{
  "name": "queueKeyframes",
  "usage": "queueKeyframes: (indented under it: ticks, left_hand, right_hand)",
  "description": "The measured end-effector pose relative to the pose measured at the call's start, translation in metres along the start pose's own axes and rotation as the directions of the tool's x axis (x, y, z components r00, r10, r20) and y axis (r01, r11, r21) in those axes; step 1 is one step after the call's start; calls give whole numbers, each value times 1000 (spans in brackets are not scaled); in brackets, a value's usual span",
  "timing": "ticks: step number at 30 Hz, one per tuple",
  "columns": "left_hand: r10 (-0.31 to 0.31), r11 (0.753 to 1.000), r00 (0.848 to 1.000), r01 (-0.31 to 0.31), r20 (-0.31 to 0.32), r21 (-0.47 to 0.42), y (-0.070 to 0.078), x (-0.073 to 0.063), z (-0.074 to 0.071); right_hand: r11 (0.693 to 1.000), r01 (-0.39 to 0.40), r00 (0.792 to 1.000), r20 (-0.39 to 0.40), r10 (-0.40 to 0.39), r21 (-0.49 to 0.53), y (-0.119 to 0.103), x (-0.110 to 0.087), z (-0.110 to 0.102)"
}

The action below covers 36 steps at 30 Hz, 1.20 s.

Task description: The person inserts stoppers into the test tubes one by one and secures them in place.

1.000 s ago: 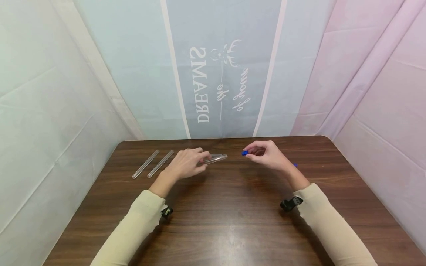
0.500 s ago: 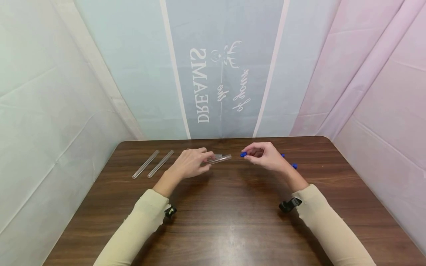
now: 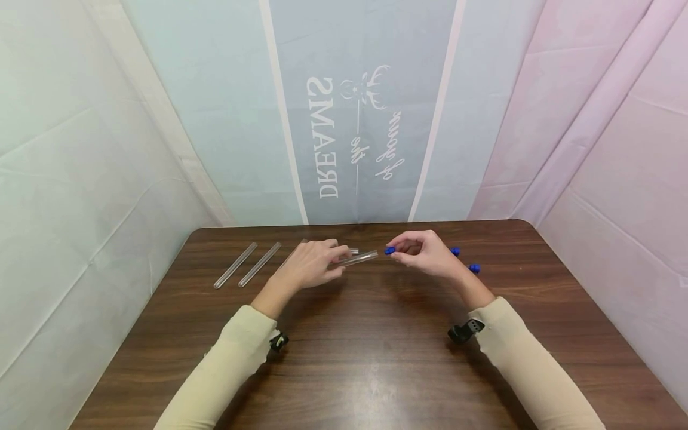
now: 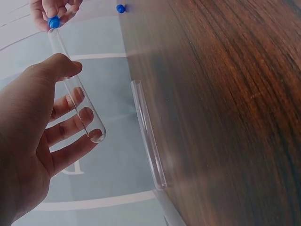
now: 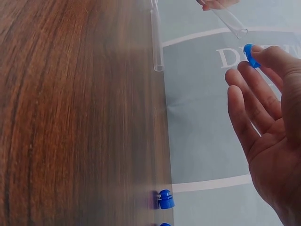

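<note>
Blue cap (image 3: 390, 251) lined up just off the open mouth of the held tube (image 3: 361, 258)!

Nearest first: on the person's side of the held tube come two pale sleeves (image 3: 236, 358), with a dark wrist camera (image 3: 466, 330) at the right cuff, and the wood-grain table (image 3: 365, 358) stretches out beneath.

Now the hands! The left hand (image 3: 309, 263) has the held tube pinched, thumb on one side and fingertips (image 4: 77, 94) showing behind the clear wall. The tube is up off the table, slanting, its rounded end by the left fingers and its mouth towards the other hand. And just to the right of the held tube, the right hand (image 3: 427, 254) has the blue cap between thumb and forefinger; the right wrist view shows a narrow gap between cap and rim!

Right of the held tube, past that hand, sit a nearer loose cap (image 3: 474, 269) and a farther loose cap (image 3: 455, 251). Left of it, one loose tube (image 3: 235, 265) and a second loose tube (image 3: 260, 264) lie side by side. Just beyond it, another tube (image 3: 353, 251) pokes out, mostly hidden by the left hand. Farthest beyond the held tube hangs a blue-grey backdrop (image 3: 376, 200) with white lettering (image 3: 321, 137)
</note>
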State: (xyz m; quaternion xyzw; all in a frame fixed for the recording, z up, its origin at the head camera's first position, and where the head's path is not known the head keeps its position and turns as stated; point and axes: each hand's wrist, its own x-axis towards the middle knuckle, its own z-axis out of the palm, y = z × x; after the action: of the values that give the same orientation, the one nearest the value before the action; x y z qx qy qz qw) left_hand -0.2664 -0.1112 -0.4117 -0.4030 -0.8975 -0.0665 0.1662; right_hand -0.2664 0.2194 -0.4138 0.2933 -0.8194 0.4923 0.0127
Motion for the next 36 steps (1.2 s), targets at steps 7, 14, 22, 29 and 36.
queueKeyframes:
  ticks: [7, 14, 22, 29, 36]
  left_hand:
    - [-12, 1000, 1000, 11, 15, 20, 3, 1, -1]
    - [-14, 1000, 1000, 14, 14, 22, 6, 2, -2]
    - [-15, 1000, 1000, 15, 16, 18, 8, 3, -2]
    - [-8, 1000, 1000, 8, 18, 12, 8, 5, -3]
    - [-11, 1000, 999, 11, 32, 6, 8, 7, -7]
  right_hand:
    - [1000, 6, 1000, 6, -6, 4, -1, 1, 3]
    - [1000, 4, 1000, 21, -5, 19, -2, 1, 5]
    - [999, 23, 999, 27, -24, 38, -3, 2, 7]
    - [999, 25, 999, 37, -26, 32, -6, 4, 7]
    - [999, 25, 999, 30, -26, 27, -6, 5, 6]
